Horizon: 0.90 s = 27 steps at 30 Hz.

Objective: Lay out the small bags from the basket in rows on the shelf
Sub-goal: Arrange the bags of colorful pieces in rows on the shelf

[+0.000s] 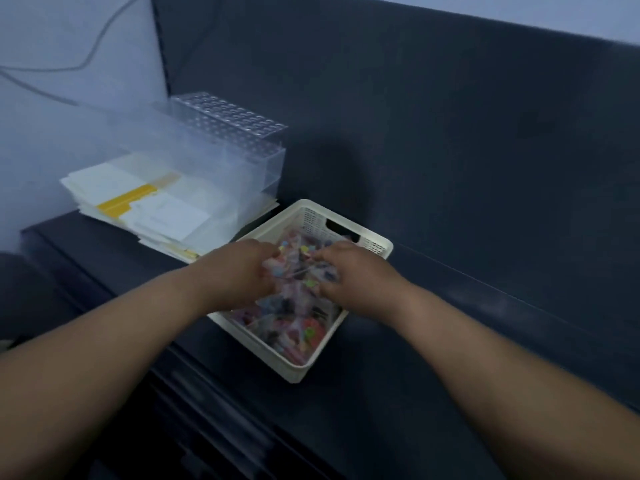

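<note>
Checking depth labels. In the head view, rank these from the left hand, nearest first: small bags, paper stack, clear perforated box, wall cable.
1. small bags: gripped by the left hand, over the basket.
2. paper stack: just left of the hand.
3. clear perforated box: further back, on the stack.
4. wall cable: far upper left.

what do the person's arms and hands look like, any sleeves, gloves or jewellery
The left forearm and right forearm are bare as far as the frame shows, with no sleeves in view. The left hand and right hand wear no gloves. No watch, bracelet or ring shows, though motion blur could hide something small.
</note>
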Tool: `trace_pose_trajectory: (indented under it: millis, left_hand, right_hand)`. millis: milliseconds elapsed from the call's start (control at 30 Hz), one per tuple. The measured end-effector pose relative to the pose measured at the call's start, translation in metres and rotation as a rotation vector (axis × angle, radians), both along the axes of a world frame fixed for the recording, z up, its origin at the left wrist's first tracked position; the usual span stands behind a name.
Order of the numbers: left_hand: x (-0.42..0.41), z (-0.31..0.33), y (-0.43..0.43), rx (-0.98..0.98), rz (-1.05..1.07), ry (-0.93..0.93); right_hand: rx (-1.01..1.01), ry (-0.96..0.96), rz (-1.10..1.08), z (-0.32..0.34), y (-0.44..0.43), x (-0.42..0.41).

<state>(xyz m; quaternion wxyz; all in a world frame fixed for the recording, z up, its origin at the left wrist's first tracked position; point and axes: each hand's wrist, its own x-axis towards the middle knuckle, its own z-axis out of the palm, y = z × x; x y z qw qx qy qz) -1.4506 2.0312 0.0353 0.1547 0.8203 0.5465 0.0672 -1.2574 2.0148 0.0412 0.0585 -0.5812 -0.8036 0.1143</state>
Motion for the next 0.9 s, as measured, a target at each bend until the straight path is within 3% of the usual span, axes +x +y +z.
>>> trace_pose_trajectory:
  millis: [367,700,800,900]
  left_hand:
    - [-0.017,-0.024,0.015,-0.144,0.012,-0.014]
    - [-0.017,-0.024,0.026,-0.182,0.015,-0.053]
    - [-0.014,-0.021,0.030,-0.222,0.028,-0.057]
    - [-0.004,-0.014,0.032,-0.239,0.036,-0.094]
  right_hand:
    - [-0.148,-0.072,0.052,-0.029,0.037,-0.047]
    - [-0.173,-0.128,0.033,-0.037,0.059,-0.041]
    - [-0.098,-0.043,-0.024,-0.024,0.059,-0.024]
    - [-0.087,0.183,-0.149,-0.012,0.056,-0.008]
